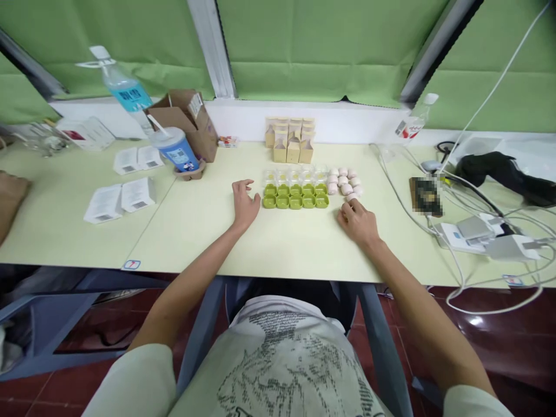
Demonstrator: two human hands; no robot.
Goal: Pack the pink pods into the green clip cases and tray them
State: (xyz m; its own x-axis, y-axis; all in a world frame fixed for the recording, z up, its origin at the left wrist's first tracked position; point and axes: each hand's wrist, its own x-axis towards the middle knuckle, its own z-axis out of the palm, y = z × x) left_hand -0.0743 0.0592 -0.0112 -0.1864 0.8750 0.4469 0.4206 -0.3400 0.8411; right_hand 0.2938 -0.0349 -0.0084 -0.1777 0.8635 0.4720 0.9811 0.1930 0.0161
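My left hand (244, 204) rests on the pale table (282, 243) with its fingers spread, just left of two rows of green trays (296, 196). Behind those trays stands a row of clear lids (295, 175). My right hand (357, 220) lies to the right of the green trays, fingers curled over a pale pink round piece (351, 198). Several more pink round pieces (344, 180) lie in a cluster right behind it. Small tan paper boxes (291, 142) stand in rows further back by the wall.
A blue cup with a straw (178, 149) and an open cardboard box (189, 119) stand at the back left, with a water bottle (121, 87) and white leaflets (119, 200). Cables, chargers (478, 234) and a black cloth (504, 171) fill the right side.
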